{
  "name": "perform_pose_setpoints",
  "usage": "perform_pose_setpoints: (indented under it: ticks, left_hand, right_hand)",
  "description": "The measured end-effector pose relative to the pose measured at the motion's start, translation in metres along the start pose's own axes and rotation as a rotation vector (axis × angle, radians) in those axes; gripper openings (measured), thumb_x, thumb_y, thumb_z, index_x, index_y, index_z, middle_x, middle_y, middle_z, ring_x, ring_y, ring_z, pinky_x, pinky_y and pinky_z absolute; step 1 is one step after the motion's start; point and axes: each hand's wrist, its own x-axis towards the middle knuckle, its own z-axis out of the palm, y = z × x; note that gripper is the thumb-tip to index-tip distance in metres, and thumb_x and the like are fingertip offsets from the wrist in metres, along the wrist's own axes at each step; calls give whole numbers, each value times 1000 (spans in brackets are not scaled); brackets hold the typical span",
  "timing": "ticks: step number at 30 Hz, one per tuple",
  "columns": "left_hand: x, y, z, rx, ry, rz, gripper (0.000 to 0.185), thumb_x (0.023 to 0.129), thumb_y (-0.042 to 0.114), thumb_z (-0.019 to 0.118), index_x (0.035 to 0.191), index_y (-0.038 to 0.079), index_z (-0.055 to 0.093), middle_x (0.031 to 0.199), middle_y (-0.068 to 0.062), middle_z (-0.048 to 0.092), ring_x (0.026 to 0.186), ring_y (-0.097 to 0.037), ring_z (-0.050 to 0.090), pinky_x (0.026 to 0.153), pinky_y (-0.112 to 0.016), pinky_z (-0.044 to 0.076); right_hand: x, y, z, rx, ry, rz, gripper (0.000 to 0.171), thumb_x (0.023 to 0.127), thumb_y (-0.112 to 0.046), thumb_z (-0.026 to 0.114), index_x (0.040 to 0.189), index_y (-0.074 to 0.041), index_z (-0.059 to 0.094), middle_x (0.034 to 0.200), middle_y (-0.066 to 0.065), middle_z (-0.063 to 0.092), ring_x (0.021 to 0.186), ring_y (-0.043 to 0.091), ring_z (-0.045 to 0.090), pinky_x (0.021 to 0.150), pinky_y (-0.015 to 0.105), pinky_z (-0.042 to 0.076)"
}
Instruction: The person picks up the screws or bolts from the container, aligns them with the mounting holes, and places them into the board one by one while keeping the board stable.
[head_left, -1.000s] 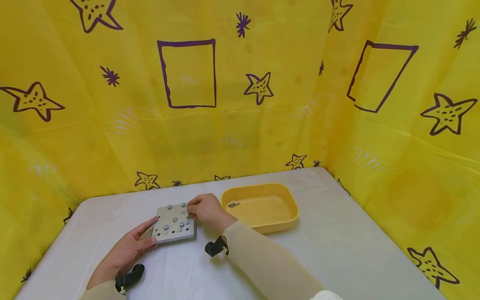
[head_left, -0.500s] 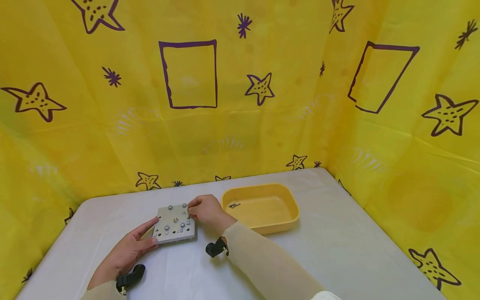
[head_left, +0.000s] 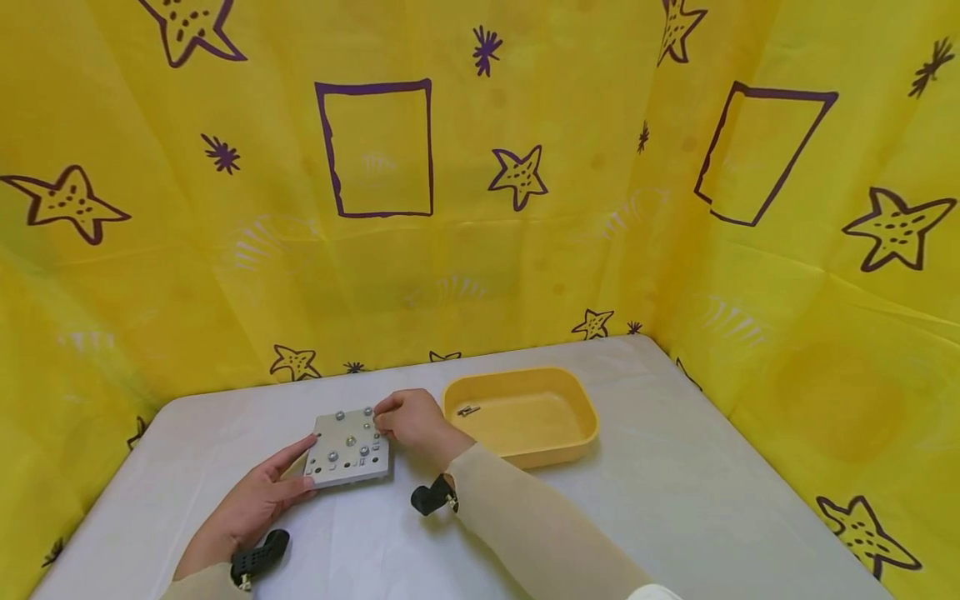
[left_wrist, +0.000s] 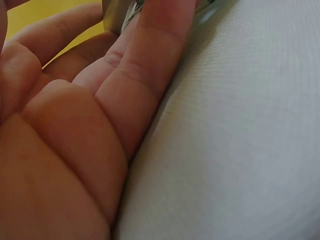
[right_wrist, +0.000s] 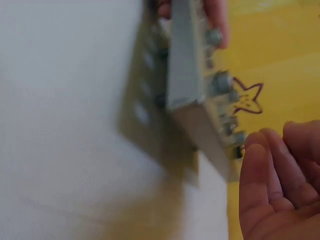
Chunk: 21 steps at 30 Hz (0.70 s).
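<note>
A person's left hand (head_left: 255, 496) grips the left edge of a square, silver-grey metal plate (head_left: 330, 432) studded with bolts (head_left: 364, 451) over a white surface (head_left: 360, 542); the right hand (head_left: 415, 419) bends its fingers near the far right corner, any pinch impossible to tell. Just right sits a yellow, rounded plastic tray (head_left: 555, 455).

A whitish, finely woven surface (head_left: 675, 500) with rounded far corners is carrying a yellow tray (head_left: 547, 456), which is resting right of the middle, toward the far edge. To the tray's left, a metal plate (head_left: 348, 451) is casting its shadow below; whether its underside is touching down cannot be told.
</note>
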Motion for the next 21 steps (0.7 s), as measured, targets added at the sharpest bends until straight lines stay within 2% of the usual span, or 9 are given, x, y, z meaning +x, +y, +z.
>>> perform_pose_setpoints:
  ticks: [4, 8, 12, 14, 17, 21]
  left_hand:
    - [0, -1, 0, -6, -3, 0, 79, 93, 5, 69, 159, 10, 25, 163, -20, 11, 122, -19, 54, 97, -35, 50]
    - [0, -1, -1, -13, -11, 3, 80, 93, 7, 70, 159, 11, 25, 163, -20, 12, 122, -17, 55, 98, -35, 49]
    - [1, 0, 0, -10, -6, -7, 81, 92, 8, 71, 159, 13, 26, 164, -17, 13, 122, -17, 54, 98, -35, 49]
    - [1, 0, 0, -6, -2, -12, 82, 92, 9, 72, 159, 13, 26, 164, -17, 13, 123, -18, 54, 98, -35, 49]
    - [0, 1, 0, 4, 0, -16, 82, 92, 10, 72, 159, 13, 26, 164, -18, 12, 125, -20, 52, 98, -35, 49]
    - [-1, 2, 0, 0, 1, -20, 83, 91, 11, 73, 159, 14, 26, 164, -17, 11, 127, -20, 50, 99, -35, 48]
  right_hand:
    - [-11, -7, -11, 159, -2, -12, 5, 93, -13, 72, 95, -14, 76, 89, 0, 70, 80, 17, 66, 76, 30, 57]
    - [-25, -9, -36, 313, -13, -45, 8, 93, -17, 72, 100, -15, 75, 99, 3, 72, 89, 21, 69, 81, 32, 57]
    - [-34, -4, -72, 362, 1, -105, 19, 94, -18, 71, 112, -13, 73, 108, 4, 70, 95, 24, 67, 84, 33, 57]
    - [-35, 2, -90, 361, 18, -128, 25, 94, -17, 70, 118, -11, 71, 114, 6, 69, 99, 24, 66, 86, 36, 56]
    - [-34, 11, -113, 288, 68, -138, 31, 95, -18, 69, 125, -11, 67, 122, 8, 66, 103, 24, 63, 90, 40, 55]
    - [-30, 26, -129, 48, 105, -91, 41, 94, -21, 71, 133, -13, 63, 130, 12, 61, 109, 27, 60, 93, 44, 52]
